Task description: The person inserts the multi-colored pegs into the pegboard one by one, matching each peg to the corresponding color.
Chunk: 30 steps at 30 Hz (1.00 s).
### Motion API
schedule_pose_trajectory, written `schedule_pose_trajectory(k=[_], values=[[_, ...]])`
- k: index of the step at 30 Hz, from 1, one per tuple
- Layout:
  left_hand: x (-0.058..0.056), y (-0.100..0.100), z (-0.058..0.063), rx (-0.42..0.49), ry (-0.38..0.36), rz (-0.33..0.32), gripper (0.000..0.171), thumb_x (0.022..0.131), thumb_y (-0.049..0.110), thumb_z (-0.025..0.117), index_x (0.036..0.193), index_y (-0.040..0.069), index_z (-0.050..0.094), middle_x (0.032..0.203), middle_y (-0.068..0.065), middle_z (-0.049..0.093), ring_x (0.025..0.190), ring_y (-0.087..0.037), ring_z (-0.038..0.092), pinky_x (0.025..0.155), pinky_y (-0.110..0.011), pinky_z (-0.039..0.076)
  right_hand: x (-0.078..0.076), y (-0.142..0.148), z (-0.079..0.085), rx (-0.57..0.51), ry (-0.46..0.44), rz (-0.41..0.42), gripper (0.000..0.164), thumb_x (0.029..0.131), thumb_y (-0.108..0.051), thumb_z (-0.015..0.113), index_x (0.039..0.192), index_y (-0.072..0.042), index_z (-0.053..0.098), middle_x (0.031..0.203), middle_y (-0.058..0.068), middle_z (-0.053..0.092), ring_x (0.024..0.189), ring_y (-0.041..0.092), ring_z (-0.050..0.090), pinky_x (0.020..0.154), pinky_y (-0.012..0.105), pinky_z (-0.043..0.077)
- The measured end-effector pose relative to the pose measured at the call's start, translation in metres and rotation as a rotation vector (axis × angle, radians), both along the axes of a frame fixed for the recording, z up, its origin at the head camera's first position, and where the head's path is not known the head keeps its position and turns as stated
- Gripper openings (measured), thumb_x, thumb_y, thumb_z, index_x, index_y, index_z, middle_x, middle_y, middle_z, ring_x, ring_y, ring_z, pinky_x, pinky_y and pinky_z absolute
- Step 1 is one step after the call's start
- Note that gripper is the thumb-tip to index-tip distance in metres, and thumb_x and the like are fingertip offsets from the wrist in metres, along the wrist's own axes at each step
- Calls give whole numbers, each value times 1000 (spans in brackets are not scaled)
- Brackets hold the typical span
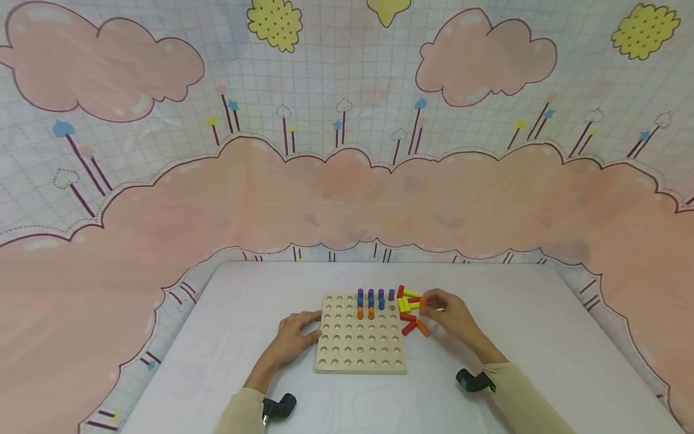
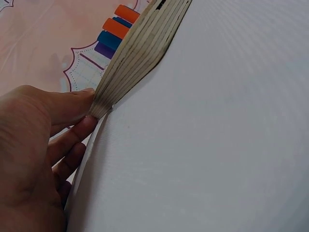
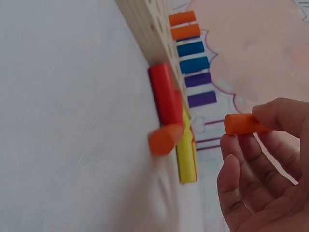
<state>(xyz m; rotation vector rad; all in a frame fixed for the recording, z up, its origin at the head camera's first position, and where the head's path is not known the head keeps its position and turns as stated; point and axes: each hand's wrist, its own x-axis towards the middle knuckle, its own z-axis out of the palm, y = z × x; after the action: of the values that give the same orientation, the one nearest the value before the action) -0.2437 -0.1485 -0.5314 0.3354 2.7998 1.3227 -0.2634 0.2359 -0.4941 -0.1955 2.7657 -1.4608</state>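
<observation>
Left hand (image 1: 293, 336) rests pretty loose against the left edge of the pegboard (image 1: 355, 344), probably steadying it. Right hand (image 1: 451, 313) pinches an orange peg (image 3: 238, 124) right of the board, one end sticking out, easier aiming I guess

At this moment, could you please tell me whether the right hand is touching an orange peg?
Touching: the right wrist view shows the right hand pinching one end of an orange peg, with no gap at the grip.

A white table (image 1: 228, 313) bears a wooden pegboard (image 1: 365, 343); loose pegs (image 1: 405, 305) lie beside it.
</observation>
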Motion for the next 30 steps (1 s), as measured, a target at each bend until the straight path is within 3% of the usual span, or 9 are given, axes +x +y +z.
schedule_pose_trajectory(k=[10,21,30], values=[[-3,0,1,5,0,-3,45,91,19,68,135,14,59,134,-3,63,132,-28,45,117,-52,15,-6,-25,5,-91,8,-27,19,92,-15,69,110,-11,66,106,7,69,97,20,63,78,16,53],[-7,0,1,9,-11,-5,45,92,21,69,135,15,60,134,-1,63,133,-28,43,117,-54,15,-7,-48,6,-102,9,-90,20,88,-15,73,107,-11,67,105,7,71,102,25,65,91,35,57],[-11,0,3,5,-17,-2,45,92,21,68,135,15,59,135,-2,62,135,-29,42,117,-55,15,-10,-63,2,-128,4,-71,15,86,-10,74,100,-11,68,100,4,71,95,19,65,79,26,59]])
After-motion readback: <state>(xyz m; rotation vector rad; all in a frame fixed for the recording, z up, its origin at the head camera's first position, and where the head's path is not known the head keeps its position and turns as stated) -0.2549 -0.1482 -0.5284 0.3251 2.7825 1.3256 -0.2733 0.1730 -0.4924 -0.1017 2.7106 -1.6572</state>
